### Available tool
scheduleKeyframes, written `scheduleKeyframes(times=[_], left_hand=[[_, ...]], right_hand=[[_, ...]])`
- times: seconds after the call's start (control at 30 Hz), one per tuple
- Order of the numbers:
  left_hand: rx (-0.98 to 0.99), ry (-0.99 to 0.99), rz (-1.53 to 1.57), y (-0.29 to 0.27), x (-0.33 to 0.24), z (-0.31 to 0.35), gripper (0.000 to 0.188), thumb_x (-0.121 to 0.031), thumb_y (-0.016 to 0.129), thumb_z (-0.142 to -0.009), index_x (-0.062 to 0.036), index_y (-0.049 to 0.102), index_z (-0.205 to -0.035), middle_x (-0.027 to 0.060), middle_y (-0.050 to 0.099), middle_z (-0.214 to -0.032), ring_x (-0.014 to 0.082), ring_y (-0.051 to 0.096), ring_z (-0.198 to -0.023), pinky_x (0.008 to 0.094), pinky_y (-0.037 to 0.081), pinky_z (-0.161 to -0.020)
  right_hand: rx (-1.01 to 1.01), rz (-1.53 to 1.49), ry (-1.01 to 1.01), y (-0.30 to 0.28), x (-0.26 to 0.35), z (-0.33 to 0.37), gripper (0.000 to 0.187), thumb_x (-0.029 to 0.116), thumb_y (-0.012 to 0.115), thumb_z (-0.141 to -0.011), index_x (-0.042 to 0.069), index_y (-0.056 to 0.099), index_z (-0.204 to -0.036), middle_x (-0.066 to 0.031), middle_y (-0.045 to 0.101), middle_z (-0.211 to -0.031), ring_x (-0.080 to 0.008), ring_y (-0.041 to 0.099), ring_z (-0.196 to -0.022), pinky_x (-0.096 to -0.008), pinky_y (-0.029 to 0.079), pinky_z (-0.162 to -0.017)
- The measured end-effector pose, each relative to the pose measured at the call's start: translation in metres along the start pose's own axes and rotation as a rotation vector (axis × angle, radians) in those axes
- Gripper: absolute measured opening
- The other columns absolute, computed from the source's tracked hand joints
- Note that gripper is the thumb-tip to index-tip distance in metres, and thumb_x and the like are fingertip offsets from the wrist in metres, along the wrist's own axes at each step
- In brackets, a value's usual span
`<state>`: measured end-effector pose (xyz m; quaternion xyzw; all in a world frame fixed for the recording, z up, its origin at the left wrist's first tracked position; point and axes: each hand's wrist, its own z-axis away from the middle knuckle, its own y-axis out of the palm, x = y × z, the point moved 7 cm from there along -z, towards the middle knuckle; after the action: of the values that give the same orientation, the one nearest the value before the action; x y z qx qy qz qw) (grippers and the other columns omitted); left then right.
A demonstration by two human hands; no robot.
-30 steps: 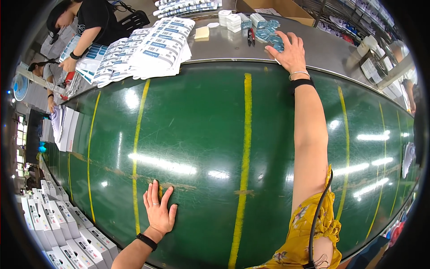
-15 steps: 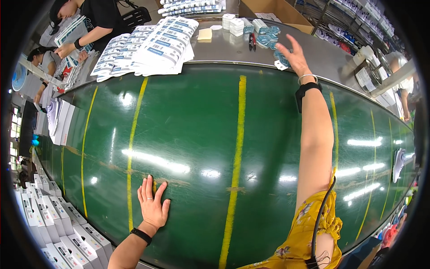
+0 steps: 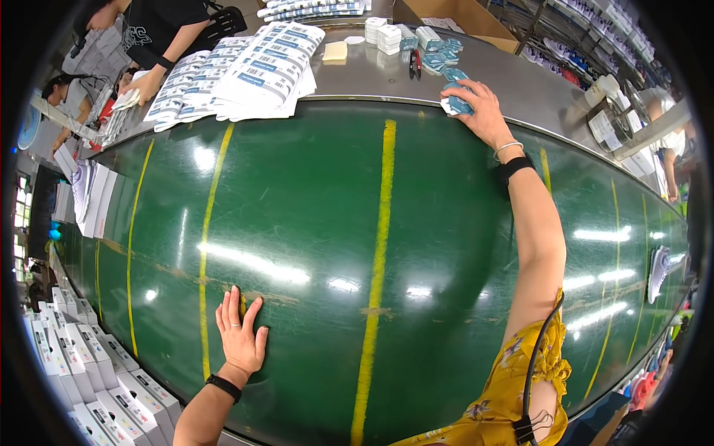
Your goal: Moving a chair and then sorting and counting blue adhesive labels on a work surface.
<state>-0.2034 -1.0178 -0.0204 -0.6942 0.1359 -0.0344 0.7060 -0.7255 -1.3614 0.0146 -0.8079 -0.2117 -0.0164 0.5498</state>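
My left hand lies flat on the green conveyor belt, fingers spread, holding nothing. At the far edge of the belt, my right arm reaches out to the metal side table. There my right hand curls its fingers and thumb round a small teal-and-white bunch of cards or tags. Their exact kind is too small to tell. More teal bundles lie just beyond, beside white stacks and a red-and-black pair of snips.
Printed label sheets are piled at the far left, near a pad of yellow notes. Shoe boxes crowd the near left. Single shoes ride on the belt's right end. A co-worker stands far left, handling papers.
My right hand has come down and left, and its spread fingers have closed round the teal bunch. My left hand stays flat. The co-worker's hands have lowered toward the sheets.
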Motion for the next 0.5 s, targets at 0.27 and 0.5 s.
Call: scheduleKeyframes(times=[0.27, 0.5], left_hand=[[-0.011, -0.002, 0.002, 0.000, 0.009, 0.001, 0.052, -0.038, 0.048, -0.099, -0.0181, 0.048, -0.147, 0.0225, 0.021, -0.164, 0.0438, 0.023, -0.148, 0.0592, 0.016, -0.118], [-0.032, -0.019, 0.006, -0.005, 0.017, 0.004, 0.051, -0.034, 0.051, -0.097, -0.0198, 0.049, -0.146, 0.0211, 0.022, -0.164, 0.0427, 0.023, -0.148, 0.0588, 0.015, -0.119]], right_hand=[[-0.095, -0.109, -0.057, -0.012, 0.012, 0.016, 0.058, -0.015, 0.061, -0.073, 0.024, 0.071, -0.114, -0.0082, 0.062, -0.132, -0.0347, 0.054, -0.126, -0.0448, 0.043, -0.110], [-0.193, -0.083, 0.060, -0.022, 0.030, 0.017, 0.049, -0.013, 0.056, -0.080, 0.021, 0.071, -0.111, -0.0112, 0.065, -0.117, -0.0357, 0.060, -0.115, -0.0427, 0.050, -0.100]])
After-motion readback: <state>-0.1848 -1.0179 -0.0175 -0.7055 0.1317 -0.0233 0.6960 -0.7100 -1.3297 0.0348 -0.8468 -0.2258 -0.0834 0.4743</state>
